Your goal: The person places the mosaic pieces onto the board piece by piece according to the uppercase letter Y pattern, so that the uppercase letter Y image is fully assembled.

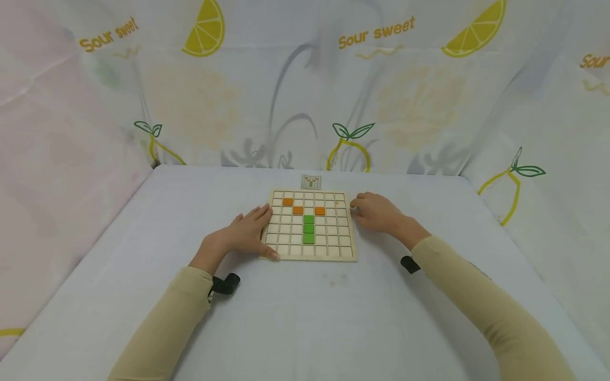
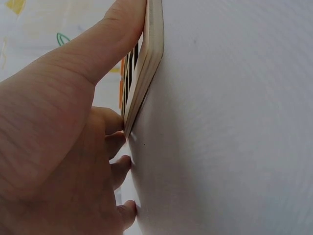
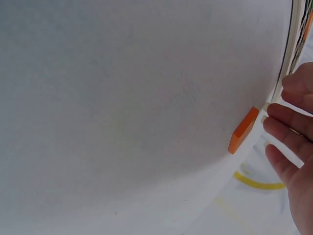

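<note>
A wooden grid board [image 1: 332,253] lies flat on the white table, holding three orange tiles [image 1: 297,210] and three green tiles [image 1: 308,228] in its squares. My left hand [image 1: 248,231] rests against the board's left side, fingers stretched along that edge and thumb on the near left corner. Just beyond the board's right edge is my right hand [image 1: 378,212], its fingers bent loosely. In the right wrist view a loose orange tile [image 3: 243,131] lies on the table close to the fingertips of the right hand [image 3: 298,127]. From the head view that tile is hidden.
A small pattern card [image 1: 311,182] with a similar grid stands or lies behind the board's far edge. White fabric [image 1: 267,90] printed with lemons encloses the table [image 1: 305,317] at the back and sides. Black bands with dark attachments sit at both wrists.
</note>
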`<state>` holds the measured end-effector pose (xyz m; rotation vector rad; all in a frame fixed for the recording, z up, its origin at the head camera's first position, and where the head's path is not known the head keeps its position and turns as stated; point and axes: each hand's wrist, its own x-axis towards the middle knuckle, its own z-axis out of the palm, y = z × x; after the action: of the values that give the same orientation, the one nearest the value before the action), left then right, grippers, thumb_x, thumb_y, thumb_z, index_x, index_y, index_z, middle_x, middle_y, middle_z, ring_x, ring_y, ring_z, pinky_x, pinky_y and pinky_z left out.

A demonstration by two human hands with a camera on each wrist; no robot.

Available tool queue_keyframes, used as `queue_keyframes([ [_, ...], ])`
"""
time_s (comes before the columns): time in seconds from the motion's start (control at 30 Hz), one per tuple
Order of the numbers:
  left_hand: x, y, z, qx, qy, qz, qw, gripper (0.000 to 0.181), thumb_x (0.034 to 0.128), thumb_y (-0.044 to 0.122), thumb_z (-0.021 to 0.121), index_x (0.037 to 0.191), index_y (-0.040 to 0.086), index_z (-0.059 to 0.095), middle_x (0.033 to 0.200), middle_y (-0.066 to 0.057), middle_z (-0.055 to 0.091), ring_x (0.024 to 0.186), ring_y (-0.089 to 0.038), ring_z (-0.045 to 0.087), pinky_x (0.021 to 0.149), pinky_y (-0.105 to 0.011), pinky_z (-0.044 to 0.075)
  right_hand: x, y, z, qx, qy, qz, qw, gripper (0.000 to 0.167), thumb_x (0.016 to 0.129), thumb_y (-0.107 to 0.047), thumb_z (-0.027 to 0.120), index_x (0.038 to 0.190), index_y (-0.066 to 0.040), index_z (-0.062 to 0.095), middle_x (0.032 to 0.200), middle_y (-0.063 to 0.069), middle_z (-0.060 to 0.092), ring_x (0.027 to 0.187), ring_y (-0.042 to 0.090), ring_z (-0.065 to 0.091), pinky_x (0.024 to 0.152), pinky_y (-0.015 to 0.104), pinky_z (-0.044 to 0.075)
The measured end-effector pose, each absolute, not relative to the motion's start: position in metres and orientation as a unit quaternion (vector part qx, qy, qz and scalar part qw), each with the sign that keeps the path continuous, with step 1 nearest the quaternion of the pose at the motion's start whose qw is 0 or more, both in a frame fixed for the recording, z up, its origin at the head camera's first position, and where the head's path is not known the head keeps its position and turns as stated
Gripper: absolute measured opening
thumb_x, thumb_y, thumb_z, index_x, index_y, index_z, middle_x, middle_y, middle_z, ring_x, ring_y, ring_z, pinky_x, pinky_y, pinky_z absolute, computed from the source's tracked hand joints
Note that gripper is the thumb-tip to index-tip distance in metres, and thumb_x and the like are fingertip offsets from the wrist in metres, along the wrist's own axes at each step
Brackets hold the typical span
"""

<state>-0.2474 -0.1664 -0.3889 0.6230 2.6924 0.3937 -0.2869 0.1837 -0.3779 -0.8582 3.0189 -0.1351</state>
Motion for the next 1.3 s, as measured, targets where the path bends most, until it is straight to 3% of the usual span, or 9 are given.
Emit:
queue_keyframes([
  [0.63, -0.248, -0.167, -0.392, 0.217, 0.951, 0.138, 0.172, 0.127, 0.074, 0.066, 0.076, 0.159, 0.002, 0.007, 0.169, -0.015, 0.001, 0.156, -0.039, 0.002, 0.12, -0.068, 0.008, -0.285, 0.203, -0.383, -0.288, 0.956, -0.053, -0.01, 0.03, 0.088, -0.005, 0.059, 0.116, 0.001, 0.07, 0.111, 0.014, 0.069, 0.105, 0.032, 0.065, 0.095, 0.047, 0.052],
  [1.07, -0.246, -0.167, -0.387, 0.222, 0.949, 0.142, 0.176, 0.123, 0.0768, 0.062, 0.076, 0.159, 0.001, 0.008, 0.168, -0.016, 0.002, 0.155, -0.04, 0.002, 0.12, -0.068, 0.007, -0.28, 0.215, -0.385, -0.281, 0.957, -0.062, -0.017, 0.026, 0.088, -0.003, 0.06, 0.112, -0.001, 0.072, 0.101, 0.011, 0.067, 0.088, 0.024, 0.06, 0.085, 0.041, 0.053],
  [1.3, -0.247, -0.167, -0.389, 0.222, 0.949, 0.142, 0.175, 0.125, 0.0759, 0.064, 0.076, 0.159, 0.001, 0.008, 0.168, -0.016, 0.002, 0.155, -0.04, 0.002, 0.12, -0.068, 0.008, -0.277, 0.222, -0.388, -0.284, 0.956, -0.065, -0.026, 0.021, 0.09, -0.003, 0.061, 0.109, -0.003, 0.072, 0.099, 0.009, 0.066, 0.087, 0.024, 0.06, 0.085, 0.041, 0.053],
])
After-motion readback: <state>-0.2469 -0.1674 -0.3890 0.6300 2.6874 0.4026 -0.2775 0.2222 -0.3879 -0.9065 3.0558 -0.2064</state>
